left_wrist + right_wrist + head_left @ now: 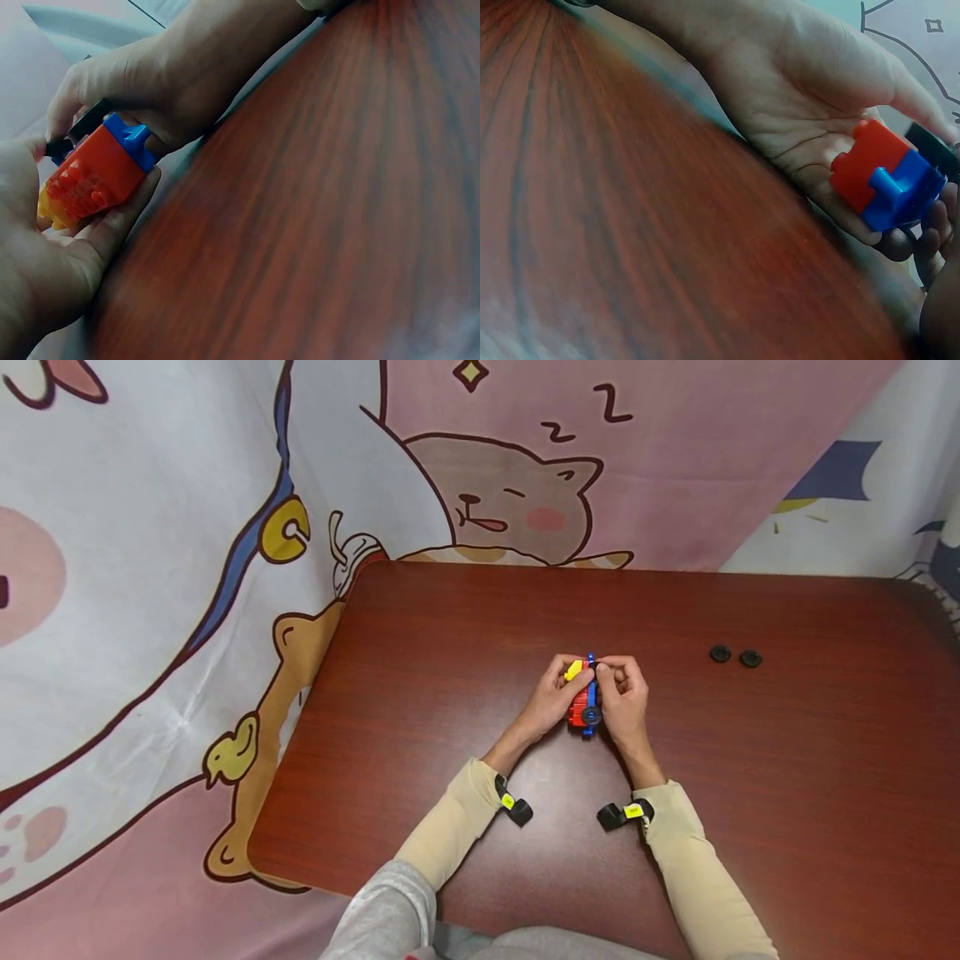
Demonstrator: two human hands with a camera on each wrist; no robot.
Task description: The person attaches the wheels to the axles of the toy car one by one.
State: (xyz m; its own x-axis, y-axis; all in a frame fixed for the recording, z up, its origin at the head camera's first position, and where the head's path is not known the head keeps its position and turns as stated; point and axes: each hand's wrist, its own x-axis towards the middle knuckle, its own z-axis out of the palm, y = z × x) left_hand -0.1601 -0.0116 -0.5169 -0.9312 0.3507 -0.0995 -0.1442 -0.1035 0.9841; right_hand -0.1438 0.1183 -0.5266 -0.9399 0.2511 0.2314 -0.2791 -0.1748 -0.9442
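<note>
My left hand (546, 703) grips a small toy car (577, 716) of red and yellow building blocks on a blue base. In the left wrist view the red block (101, 176) lies between its thumb and fingers. A black wheel (591, 716) sits on the car's near end, facing up. At the far end my right hand (626, 697) has its thumb and curled fingers pinching another black wheel, mostly hidden by the fingertips. The right wrist view shows the blue base (904, 195) from its end, with a dark wheel (928, 144) beside it.
Two loose black wheels (720, 653) lie side by side on the brown table (787, 760), to the right of the hands. Patterned cloth (315, 435) hangs behind the table and along its left side. Both wrists wear black camera straps (516, 808).
</note>
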